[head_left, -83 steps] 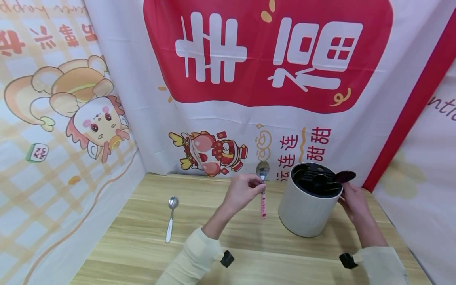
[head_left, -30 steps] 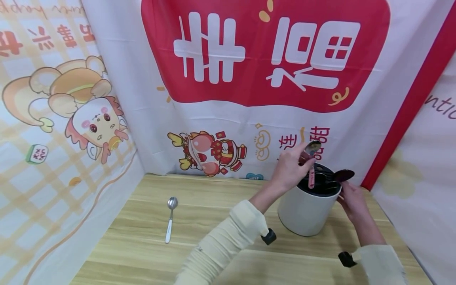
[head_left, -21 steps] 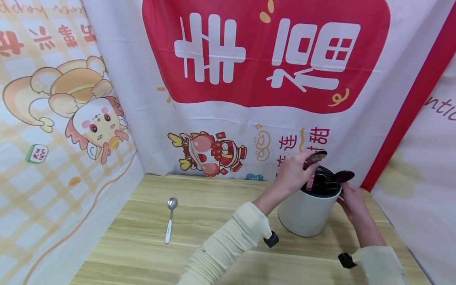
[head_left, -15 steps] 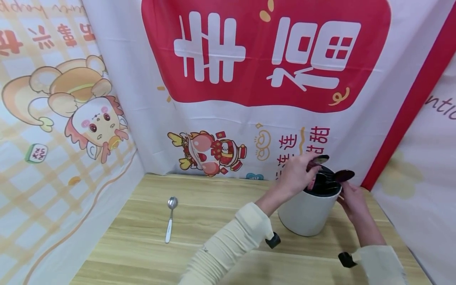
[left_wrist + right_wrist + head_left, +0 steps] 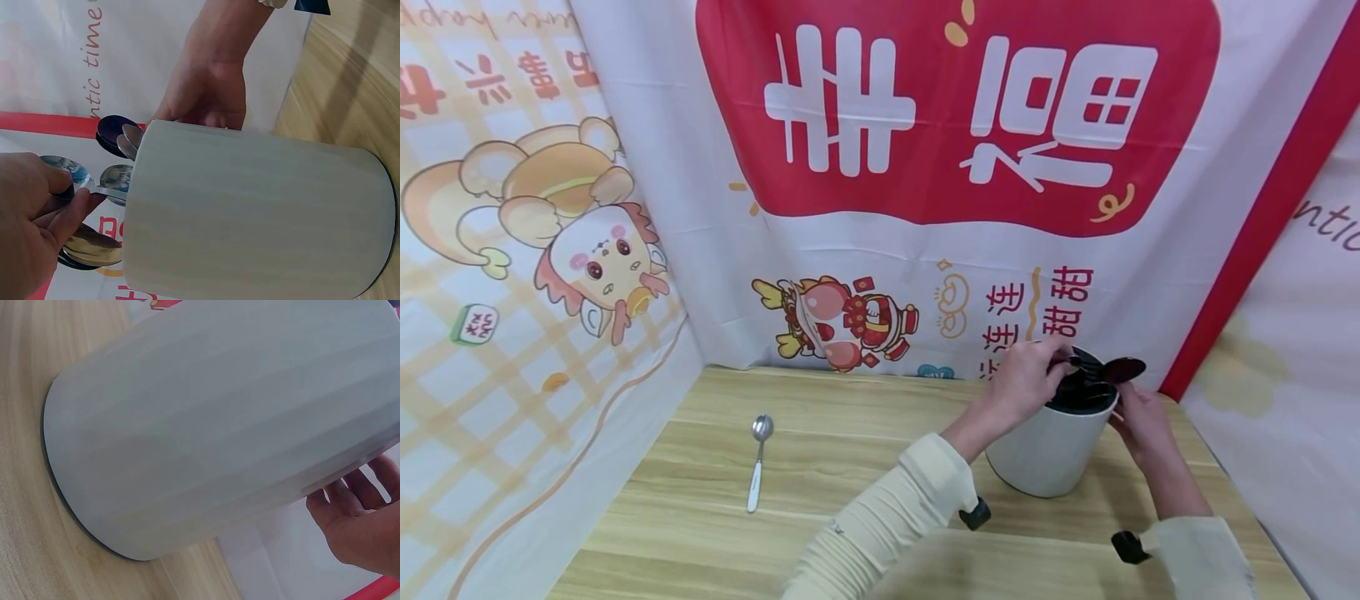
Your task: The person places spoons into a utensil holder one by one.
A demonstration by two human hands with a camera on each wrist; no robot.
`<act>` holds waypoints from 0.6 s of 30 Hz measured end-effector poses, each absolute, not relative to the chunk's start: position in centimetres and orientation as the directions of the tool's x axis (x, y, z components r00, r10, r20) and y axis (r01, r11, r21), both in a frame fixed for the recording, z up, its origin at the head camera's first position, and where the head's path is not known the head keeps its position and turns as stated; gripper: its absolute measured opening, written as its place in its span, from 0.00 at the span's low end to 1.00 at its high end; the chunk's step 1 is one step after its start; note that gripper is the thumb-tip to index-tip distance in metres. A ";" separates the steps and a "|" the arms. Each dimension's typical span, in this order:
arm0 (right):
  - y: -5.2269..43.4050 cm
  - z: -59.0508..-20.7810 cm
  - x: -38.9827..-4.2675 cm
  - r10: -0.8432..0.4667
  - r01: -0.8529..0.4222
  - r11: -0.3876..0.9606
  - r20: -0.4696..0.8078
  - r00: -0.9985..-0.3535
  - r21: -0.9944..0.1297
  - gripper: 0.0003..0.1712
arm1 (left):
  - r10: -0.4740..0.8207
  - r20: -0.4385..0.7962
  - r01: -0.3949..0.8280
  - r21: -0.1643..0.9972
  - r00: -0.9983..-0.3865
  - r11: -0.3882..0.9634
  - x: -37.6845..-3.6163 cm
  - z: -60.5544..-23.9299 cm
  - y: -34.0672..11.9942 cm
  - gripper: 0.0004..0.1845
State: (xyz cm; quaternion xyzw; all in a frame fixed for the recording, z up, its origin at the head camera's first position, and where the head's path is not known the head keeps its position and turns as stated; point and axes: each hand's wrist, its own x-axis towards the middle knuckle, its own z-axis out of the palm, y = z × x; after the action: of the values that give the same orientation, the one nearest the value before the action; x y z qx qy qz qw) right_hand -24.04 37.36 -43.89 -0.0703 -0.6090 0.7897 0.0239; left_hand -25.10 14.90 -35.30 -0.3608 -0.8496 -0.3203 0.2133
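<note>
A white ribbed utensil holder (image 5: 1051, 450) with a black slotted top stands on the wooden table (image 5: 850, 467) at the right. My left hand (image 5: 1028, 382) is over its rim and pinches the neck of a pink-handled spoon (image 5: 67, 171), whose handle is down inside the holder. My right hand (image 5: 1138, 419) is curved round the holder's right side near the rim. In the left wrist view the holder (image 5: 250, 212) fills the frame, with my left hand (image 5: 31, 219) at its mouth and my right hand (image 5: 209, 94) behind it. The right wrist view shows the holder (image 5: 219, 425) and my right fingers (image 5: 359, 512) against it.
A metal spoon with a white handle (image 5: 758, 462) lies on the table at the left. A dark spoon bowl (image 5: 1124, 368) and other spoon bowls (image 5: 94, 247) stick out of the holder. Printed cloth banners (image 5: 925, 167) wall in the back and both sides.
My left hand carried the pink-handled spoon from mid-table to the holder and lowered it, handle first, into a slot. My right hand stayed on the holder.
</note>
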 end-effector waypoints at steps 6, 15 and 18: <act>37.4 -44.0 -24.1 0.109 0.025 -0.261 -0.055 -0.993 -0.965 0.19 | 0.476 0.603 0.752 0.371 -0.641 0.544 -25.4 -35.8 14.8 0.06; 37.4 -44.0 -24.1 0.104 0.017 -0.268 -0.046 -0.994 -0.963 0.19 | 0.468 0.664 0.796 0.351 -0.583 0.494 -25.1 -35.4 13.6 0.07; 37.4 -44.0 -24.1 0.103 0.016 -0.270 -0.045 -0.994 -0.963 0.19 | 0.467 0.672 0.808 0.371 -0.574 0.459 -25.0 -35.3 12.7 0.06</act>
State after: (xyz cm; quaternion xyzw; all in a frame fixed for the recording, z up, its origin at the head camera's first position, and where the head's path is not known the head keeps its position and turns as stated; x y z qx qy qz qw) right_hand -24.08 37.36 -43.97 -0.0491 -0.6033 0.7955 0.0274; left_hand -25.02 12.67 -35.29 -0.3898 -0.8176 -0.3444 0.2470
